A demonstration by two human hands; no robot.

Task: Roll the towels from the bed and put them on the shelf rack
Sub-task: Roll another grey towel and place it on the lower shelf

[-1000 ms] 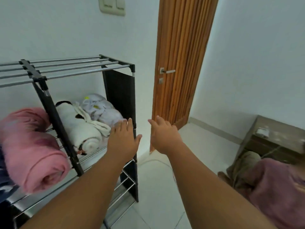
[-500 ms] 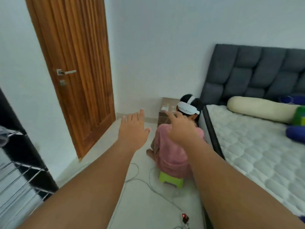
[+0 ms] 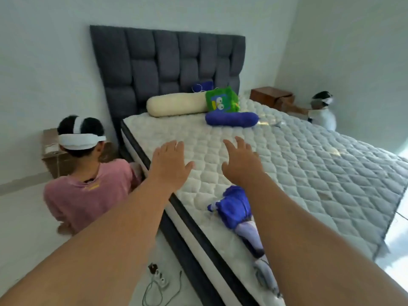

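Note:
A crumpled blue and pale lilac towel [image 3: 237, 212] lies on the near edge of the bed [image 3: 298, 164], partly hidden under my right forearm. My left hand [image 3: 169, 165] is stretched out over the bed's left edge, fingers apart, holding nothing. My right hand [image 3: 241, 163] hovers over the white quilted mattress beyond the towel, fingers spread and empty. The shelf rack is out of view.
A person in a pink shirt [image 3: 88, 188] sits on the floor left of the bed, beside a brown nightstand [image 3: 49, 157]. Another person [image 3: 322, 113] crouches at the far right corner. A cream bolster [image 3: 176, 104], green cushion [image 3: 221, 99] and blue bolster [image 3: 231, 119] lie near the headboard. A power strip [image 3: 160, 278] with cables lies on the floor.
My view has swung right from the shelf rack, past the door, to the bed. Both hands stay outstretched and empty, now over the mattress.

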